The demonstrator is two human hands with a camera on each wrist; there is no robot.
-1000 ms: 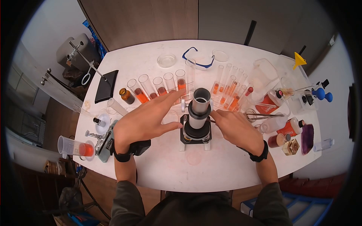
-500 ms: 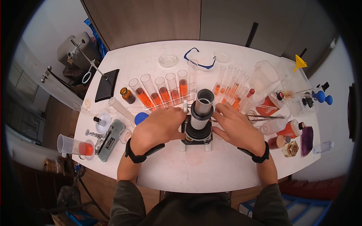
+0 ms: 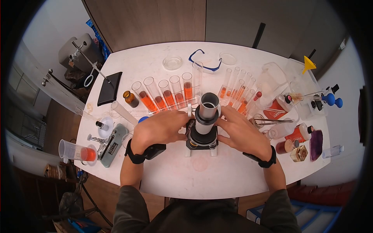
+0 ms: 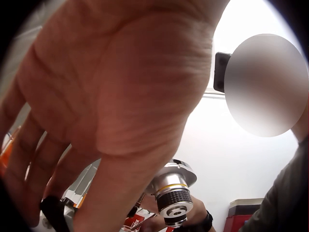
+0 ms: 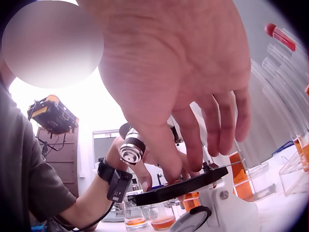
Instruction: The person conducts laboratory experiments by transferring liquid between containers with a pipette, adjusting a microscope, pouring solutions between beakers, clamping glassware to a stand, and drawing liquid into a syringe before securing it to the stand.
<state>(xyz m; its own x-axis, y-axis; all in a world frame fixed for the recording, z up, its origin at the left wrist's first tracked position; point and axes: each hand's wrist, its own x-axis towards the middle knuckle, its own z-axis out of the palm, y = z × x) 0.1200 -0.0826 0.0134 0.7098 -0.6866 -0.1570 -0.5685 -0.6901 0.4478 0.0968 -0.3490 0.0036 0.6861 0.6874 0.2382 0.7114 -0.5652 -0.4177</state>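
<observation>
A microscope (image 3: pixel 204 128) with a grey upright tube stands mid-table, between both hands. Beside its left flank, the left hand (image 3: pixel 160 130) has its fingers near the stage and its thumb apart from them. On the opposite side, the right hand (image 3: pixel 245 130) reaches in with extended fingers. The right wrist view shows the right hand (image 5: pixel 178 67) with thumb and forefinger at the black stage (image 5: pixel 181 190), under the objective (image 5: pixel 132 149). Close by the left hand (image 4: pixel 111 92), whose fingers spread downward, hangs the objective (image 4: pixel 174 195). Exact fingertip contact is partly hidden.
Behind the microscope stand large test tubes (image 3: pixel 169 96) of orange liquid and slimmer tubes (image 3: pixel 241 87). A grey-green device (image 3: pixel 113 146), a beaker (image 3: pixel 77 150) and a black-based stand (image 3: pixel 110 88) lie left. Bottles (image 3: pixel 299 133) and tweezers (image 3: pixel 274 122) are right; blue-framed glasses (image 3: pixel 211 69) behind.
The left hand has come down and rightward from its raised, spread pose to the microscope's left side, then barely shifted. The right hand's thumb now shows apart from its fingers.
</observation>
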